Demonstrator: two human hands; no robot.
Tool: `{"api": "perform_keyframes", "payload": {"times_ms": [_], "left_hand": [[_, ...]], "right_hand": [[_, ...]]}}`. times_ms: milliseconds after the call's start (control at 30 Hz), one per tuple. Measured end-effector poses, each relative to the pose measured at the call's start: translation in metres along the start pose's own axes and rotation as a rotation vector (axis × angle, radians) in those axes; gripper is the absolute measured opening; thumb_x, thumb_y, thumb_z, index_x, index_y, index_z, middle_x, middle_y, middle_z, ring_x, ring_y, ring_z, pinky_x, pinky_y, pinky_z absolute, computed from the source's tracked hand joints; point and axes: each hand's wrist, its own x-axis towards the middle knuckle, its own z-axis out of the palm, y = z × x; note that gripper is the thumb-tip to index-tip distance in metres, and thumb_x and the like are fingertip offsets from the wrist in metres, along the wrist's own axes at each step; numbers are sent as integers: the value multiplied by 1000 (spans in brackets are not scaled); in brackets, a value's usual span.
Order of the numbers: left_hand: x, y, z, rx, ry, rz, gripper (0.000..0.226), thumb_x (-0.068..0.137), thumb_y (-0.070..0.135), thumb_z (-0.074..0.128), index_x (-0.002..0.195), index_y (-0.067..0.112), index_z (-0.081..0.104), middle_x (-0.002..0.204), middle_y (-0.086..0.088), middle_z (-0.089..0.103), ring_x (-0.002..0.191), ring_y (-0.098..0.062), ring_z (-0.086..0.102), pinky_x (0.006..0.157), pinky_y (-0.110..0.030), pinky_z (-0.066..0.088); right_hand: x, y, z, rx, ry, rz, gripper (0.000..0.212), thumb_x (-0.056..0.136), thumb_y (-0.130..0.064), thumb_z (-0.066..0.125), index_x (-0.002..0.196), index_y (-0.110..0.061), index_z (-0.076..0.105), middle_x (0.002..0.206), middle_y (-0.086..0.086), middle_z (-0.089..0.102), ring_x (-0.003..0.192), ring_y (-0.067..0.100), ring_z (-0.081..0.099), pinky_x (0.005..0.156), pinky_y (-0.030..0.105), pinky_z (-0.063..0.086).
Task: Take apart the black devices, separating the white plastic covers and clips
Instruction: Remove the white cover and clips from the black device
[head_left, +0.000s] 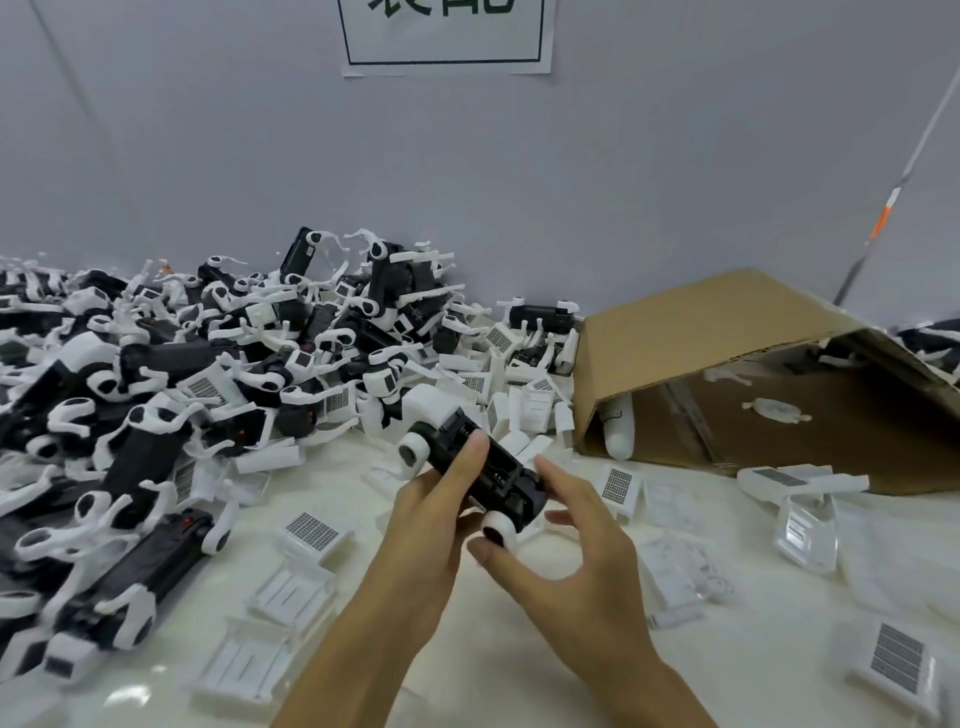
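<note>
Left grip (431, 512) holds black device (480, 467); right grip (558, 551) touches white clip (501, 530).

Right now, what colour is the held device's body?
Black device, white end caps; head view shows it.

Plain grey wall (208, 156) at 12 o'clock bears a white paper sign (444, 36). White tabletop (519, 675) at 6 o'clock, evenly lit.

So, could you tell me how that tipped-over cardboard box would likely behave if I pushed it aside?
The cardboard box probably slides easily: it looks thin-walled and holds only a few white parts. Lying on its side, open, it may flex or skew rather than move squarely.
</note>
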Motion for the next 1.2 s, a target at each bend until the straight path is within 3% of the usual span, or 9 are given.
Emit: {"api": "perform_keyframes", "payload": {"times_ms": [167,400,567,667,767,867,967,1100,1200], "left_hand": [[1,-2,-3,65,13,-28,66,72,60,81,111,7,73,108,-12,77,107,-26,72,100,-42,50],[-3,-7,3,187,-73,-32,61,72,60,70,112,14,73,109,-6,77,107,-19,72,89,-31,51],[-6,-7,2,285,-51,20,47,76,50,73,111,19,74,109,0,77,111,-15,69,97,-35,49],[-1,-10,-2,394,-3,139,19,88,21,76,107,21,75,102,3,78,101,-13,72,87,-26,53],[3,-13,-13,750,64,465,45,85,-4,75,124,16,67,111,9,70,102,-3,65,83,-12,49],[10,-19,-24,1246,12,814,74,67,-15,79,136,5,60,123,-3,57,112,-24,56,93,-30,45],[10,-25,-24,1323,-53,838,82,63,-12,80,140,6,57,123,-6,57,110,-24,53,90,-32,46],[12,-28,-25,1303,-64,804,85,65,-13,77,144,9,53,127,-5,56,112,-24,52,93,-31,45],[9,-29,-22,1274,-97,792,76,75,-10,67,146,10,50,130,-6,54,116,-26,51,98,-34,43]], "right_hand": [[-2,-6,2,56,-25,62,62,58,-63,79,113,-47,55,114,-38,61,111,-7,59,84,11,45],[3,-7,-4,51,54,44,44,57,-58,76,95,-43,61,94,-31,69,93,1,66,74,16,48],[3,-4,-1,65,-23,89,48,60,-60,73,104,-49,58,103,-33,66,103,-4,63,81,11,48],[5,0,-2,91,-113,130,65,61,-49,72,121,-58,49,125,-42,56,125,-18,45,103,8,39],[2,-2,-1,186,-211,110,90,68,-33,67,147,-55,30,148,-42,34,139,-17,27,113,16,29],[1,-6,-2,223,-163,54,86,69,-42,79,146,-50,40,139,-34,49,132,-9,45,99,6,40],[2,-9,-4,134,-89,12,79,64,-47,85,133,-52,47,125,-33,57,121,-9,54,91,2,41],[1,-9,-5,81,-63,13,84,65,-35,93,137,-42,50,118,-34,60,115,-13,56,87,0,42],[2,-8,-6,110,11,33,70,63,-42,90,123,-51,55,110,-32,65,107,-12,61,81,1,45]]}}
